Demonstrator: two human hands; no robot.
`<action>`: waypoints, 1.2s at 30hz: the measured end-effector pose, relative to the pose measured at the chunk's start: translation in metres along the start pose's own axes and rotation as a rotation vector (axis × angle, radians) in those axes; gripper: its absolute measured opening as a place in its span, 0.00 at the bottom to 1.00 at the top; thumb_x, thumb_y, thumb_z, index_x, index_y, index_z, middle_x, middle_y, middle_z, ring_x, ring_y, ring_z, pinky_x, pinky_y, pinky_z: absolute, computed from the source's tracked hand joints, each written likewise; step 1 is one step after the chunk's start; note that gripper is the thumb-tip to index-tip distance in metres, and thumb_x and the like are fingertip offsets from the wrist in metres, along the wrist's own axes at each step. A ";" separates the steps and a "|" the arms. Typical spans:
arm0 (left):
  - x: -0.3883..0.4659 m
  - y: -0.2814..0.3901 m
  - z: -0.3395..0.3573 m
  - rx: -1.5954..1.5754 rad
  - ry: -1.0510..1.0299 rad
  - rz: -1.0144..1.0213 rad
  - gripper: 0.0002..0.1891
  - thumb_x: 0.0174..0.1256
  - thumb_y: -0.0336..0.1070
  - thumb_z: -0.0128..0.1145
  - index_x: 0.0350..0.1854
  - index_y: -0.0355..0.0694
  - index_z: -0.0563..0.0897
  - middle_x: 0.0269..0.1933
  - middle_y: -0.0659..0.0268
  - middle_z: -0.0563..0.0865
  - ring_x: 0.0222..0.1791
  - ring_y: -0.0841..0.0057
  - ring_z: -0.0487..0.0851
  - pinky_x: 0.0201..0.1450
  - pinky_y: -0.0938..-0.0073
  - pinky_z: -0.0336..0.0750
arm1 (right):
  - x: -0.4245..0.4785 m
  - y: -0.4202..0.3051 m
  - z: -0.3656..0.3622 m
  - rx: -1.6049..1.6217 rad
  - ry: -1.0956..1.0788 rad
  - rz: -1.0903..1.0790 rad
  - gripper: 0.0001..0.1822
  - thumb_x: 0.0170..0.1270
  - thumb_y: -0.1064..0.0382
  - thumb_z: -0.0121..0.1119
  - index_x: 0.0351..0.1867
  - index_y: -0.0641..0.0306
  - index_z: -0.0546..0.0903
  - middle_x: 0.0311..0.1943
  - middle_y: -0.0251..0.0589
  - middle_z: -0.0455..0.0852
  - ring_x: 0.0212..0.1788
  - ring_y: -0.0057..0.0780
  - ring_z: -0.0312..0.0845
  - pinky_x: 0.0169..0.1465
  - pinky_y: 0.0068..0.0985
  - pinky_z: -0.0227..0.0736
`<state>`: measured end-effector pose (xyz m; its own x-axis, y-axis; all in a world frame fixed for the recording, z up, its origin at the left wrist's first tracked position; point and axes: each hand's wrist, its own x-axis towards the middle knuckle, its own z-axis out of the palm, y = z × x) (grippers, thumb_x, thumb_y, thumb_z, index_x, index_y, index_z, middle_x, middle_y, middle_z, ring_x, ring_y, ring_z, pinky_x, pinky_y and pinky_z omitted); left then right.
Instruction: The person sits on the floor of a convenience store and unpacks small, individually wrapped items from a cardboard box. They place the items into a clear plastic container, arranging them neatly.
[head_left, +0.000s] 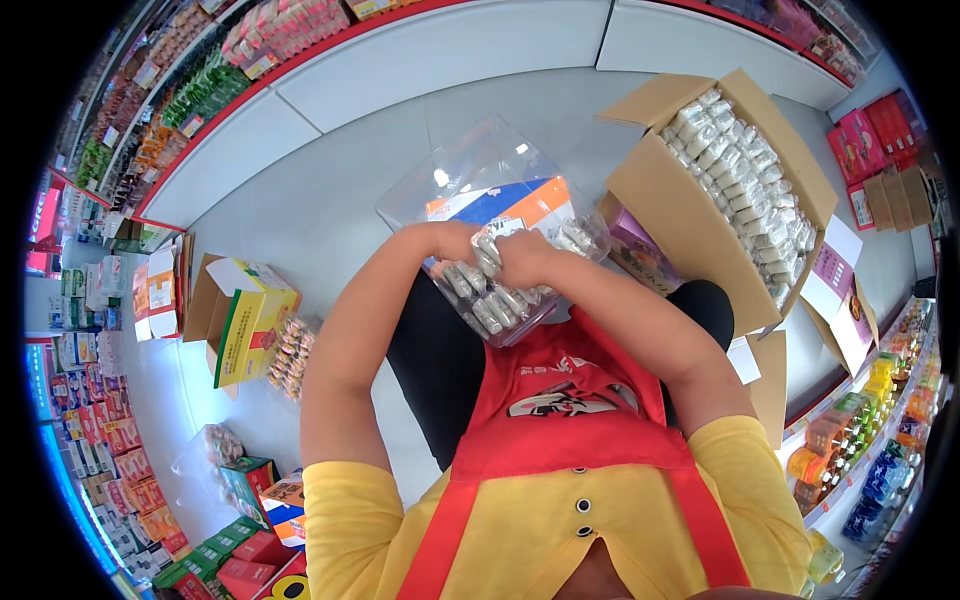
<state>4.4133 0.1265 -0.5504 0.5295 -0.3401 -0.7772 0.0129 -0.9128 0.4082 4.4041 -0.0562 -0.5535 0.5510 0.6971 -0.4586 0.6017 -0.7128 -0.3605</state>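
A clear plastic bin (491, 146) is tilted before me near my knees. Inside it, silver-wrapped snack packets (495, 309) stand in rows along the near side. My left hand (456, 241) reaches into the bin from the left, its fingertips partly hidden behind a few wrapped packets (486, 253). From the right, my right hand (526, 259) grips the same packets, so they sit between both hands. More packets (574, 236) lie at the bin's right corner. A blue, white and orange printed panel (502, 201) shows through the clear plastic.
At the right, an open cardboard carton (660, 176) holds many similar packets (739, 180). A purple box (637, 247) is wedged beside it. Left on the floor are a yellow box (255, 322) and a bag of wrapped sweets (292, 356). White shelf bases (450, 71) curve across the front; bottled drinks (832, 435) line the right.
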 end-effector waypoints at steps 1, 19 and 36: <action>-0.002 0.000 0.000 -0.025 0.040 -0.012 0.40 0.53 0.43 0.62 0.70 0.37 0.63 0.58 0.51 0.79 0.57 0.60 0.78 0.60 0.66 0.71 | -0.001 0.002 -0.001 0.007 0.024 -0.019 0.26 0.53 0.51 0.62 0.48 0.70 0.78 0.42 0.54 0.85 0.49 0.49 0.80 0.54 0.41 0.72; -0.037 0.025 0.001 0.318 0.071 -0.015 0.18 0.47 0.36 0.68 0.43 0.36 0.85 0.37 0.52 0.87 0.43 0.61 0.85 0.44 0.63 0.77 | 0.015 0.003 0.013 0.173 0.169 0.003 0.31 0.50 0.55 0.69 0.53 0.69 0.72 0.49 0.57 0.79 0.53 0.51 0.76 0.56 0.39 0.71; -0.003 -0.021 -0.002 0.070 0.132 -0.010 0.19 0.51 0.25 0.57 0.47 0.45 0.86 0.37 0.57 0.88 0.32 0.70 0.87 0.35 0.69 0.80 | 0.033 0.017 0.020 0.241 0.135 0.050 0.29 0.51 0.60 0.67 0.54 0.71 0.72 0.53 0.59 0.77 0.58 0.51 0.72 0.59 0.38 0.69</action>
<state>4.4138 0.1470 -0.5556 0.6366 -0.3021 -0.7096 -0.0377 -0.9312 0.3626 4.4206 -0.0472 -0.5912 0.6582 0.6530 -0.3746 0.4253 -0.7332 -0.5306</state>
